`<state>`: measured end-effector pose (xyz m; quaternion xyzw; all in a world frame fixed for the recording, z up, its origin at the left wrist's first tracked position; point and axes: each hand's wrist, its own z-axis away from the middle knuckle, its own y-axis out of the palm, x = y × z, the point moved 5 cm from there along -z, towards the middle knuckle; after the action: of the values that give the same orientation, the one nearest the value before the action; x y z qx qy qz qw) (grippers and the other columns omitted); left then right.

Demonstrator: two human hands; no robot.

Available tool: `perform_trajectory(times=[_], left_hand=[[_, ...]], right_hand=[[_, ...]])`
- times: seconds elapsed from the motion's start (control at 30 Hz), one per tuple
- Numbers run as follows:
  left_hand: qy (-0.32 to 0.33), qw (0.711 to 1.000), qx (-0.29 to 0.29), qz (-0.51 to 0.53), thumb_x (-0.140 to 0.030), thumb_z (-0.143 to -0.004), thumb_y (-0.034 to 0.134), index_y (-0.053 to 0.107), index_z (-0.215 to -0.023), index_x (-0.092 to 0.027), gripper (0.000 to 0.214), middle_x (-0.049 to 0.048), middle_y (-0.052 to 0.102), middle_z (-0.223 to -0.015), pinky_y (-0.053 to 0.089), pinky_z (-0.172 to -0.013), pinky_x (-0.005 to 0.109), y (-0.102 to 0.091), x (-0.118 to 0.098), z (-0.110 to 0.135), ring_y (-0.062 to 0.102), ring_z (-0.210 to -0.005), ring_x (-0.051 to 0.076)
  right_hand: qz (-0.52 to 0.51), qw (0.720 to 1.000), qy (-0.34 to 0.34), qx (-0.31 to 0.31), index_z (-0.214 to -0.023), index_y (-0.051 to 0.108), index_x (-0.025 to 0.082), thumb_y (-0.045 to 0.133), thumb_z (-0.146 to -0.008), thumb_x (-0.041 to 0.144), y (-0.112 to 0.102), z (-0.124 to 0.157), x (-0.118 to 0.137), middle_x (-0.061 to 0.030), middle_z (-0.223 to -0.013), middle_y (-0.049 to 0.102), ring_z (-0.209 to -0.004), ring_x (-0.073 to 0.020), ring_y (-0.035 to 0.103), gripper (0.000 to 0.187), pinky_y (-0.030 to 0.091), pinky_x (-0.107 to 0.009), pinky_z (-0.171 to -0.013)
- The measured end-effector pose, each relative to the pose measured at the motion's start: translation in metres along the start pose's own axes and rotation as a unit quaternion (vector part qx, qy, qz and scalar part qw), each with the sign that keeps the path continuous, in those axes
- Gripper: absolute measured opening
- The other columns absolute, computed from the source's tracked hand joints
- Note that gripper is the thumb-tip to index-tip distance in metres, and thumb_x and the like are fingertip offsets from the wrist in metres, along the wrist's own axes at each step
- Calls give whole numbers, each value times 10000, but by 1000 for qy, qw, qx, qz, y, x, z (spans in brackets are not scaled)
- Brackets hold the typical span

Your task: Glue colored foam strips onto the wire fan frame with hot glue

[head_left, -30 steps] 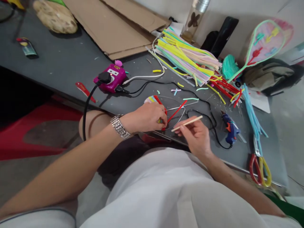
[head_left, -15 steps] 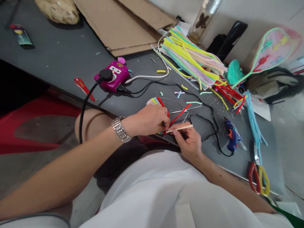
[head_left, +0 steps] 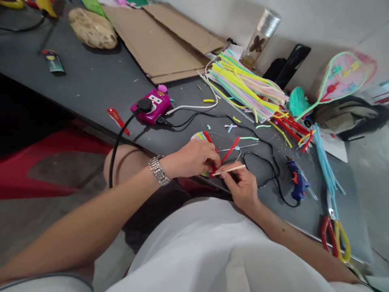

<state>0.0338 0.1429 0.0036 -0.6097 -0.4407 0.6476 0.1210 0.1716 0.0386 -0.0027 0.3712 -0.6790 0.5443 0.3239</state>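
My left hand (head_left: 194, 159), with a metal watch on the wrist, is closed with its fingertips pinching a striped pipe-cleaner piece (head_left: 199, 136) in yellow, blue and red. Most of that piece is hidden under the hand. A red pipe cleaner (head_left: 230, 149) sticks up from it between my hands. My right hand (head_left: 244, 184) is closed on a thin wooden stick (head_left: 234, 168), its left tip touching or very near the red pipe cleaner by my left fingertips. A wire frame (head_left: 249, 147) lies just behind the hands on the table.
A blue glue gun (head_left: 296, 180) lies to the right, its black cord looping near my right hand. Scissors (head_left: 334, 237) rest at the right edge. Beyond are a pipe-cleaner bundle (head_left: 243, 81), a purple power socket (head_left: 152, 106), cardboard (head_left: 158, 44) and a red-handled cutter (head_left: 117, 119).
The view has shifted, so the table's things sit lower, with those on the left further right. Both hands keep their holds. The red pipe cleaner's free end has moved slightly.
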Motion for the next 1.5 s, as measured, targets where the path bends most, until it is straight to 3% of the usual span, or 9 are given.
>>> perform_trajectory(times=[0.2, 0.43, 1.0, 1.1, 1.27, 1.5], left_hand=[[-7, 999, -29, -12, -139, -822, 697, 755, -955, -211, 162, 19, 704, -851, 417, -757, 284, 3, 0, 1, 619, -806, 163], [-14, 999, -39, -8, -170, -827, 696, 739, -897, -206, 90, 24, 704, -864, 431, -787, 294, 4, 1, 1, 625, -826, 172], [-12, 999, -50, 2, -177, -822, 690, 721, -874, -192, 63, 11, 688, -816, 414, -729, 289, 2, -1, 1, 607, -759, 152], [-11, 999, -50, 3, -175, -825, 685, 721, -873, -193, 63, 14, 693, -819, 420, -727, 291, 2, -1, 2, 613, -764, 155], [-5, 998, -66, 0, -177, -838, 681, 722, -909, -197, 85, 19, 705, -851, 438, -770, 293, 3, 0, 4, 623, -804, 158], [-7, 997, -72, 10, -177, -834, 683, 720, -904, -200, 82, 11, 696, -834, 443, -754, 293, 3, -1, 5, 607, -776, 153]], right_hand=[[-13, 1000, -10, -2, -895, 708, 233, 619, -974, 245, 0, 0, 3, -34, -914, 776, -846, -173, 728, 120, 561, -303, -772], [-64, 998, 6, -8, -969, 684, 242, 604, -993, 278, 1, 5, -7, -47, -982, 765, -823, -170, 714, 91, 571, -324, -789], [-3, 999, -47, 15, -896, 674, 230, 579, -987, 251, 4, 0, 5, -35, -918, 772, -819, -162, 720, 133, 553, -289, -743], [-15, 1000, -18, 16, -874, 678, 230, 587, -984, 284, 4, -1, 2, -40, -912, 772, -784, -162, 705, 152, 548, -289, -724], [-97, 994, 38, -37, -888, 672, 229, 622, -974, 306, -2, 2, -9, -36, -901, 735, -754, -160, 678, 125, 551, -308, -745], [-45, 999, -8, -4, -887, 679, 233, 600, -980, 268, 1, 3, -2, -43, -920, 767, -852, -178, 716, 127, 548, -325, -807]])
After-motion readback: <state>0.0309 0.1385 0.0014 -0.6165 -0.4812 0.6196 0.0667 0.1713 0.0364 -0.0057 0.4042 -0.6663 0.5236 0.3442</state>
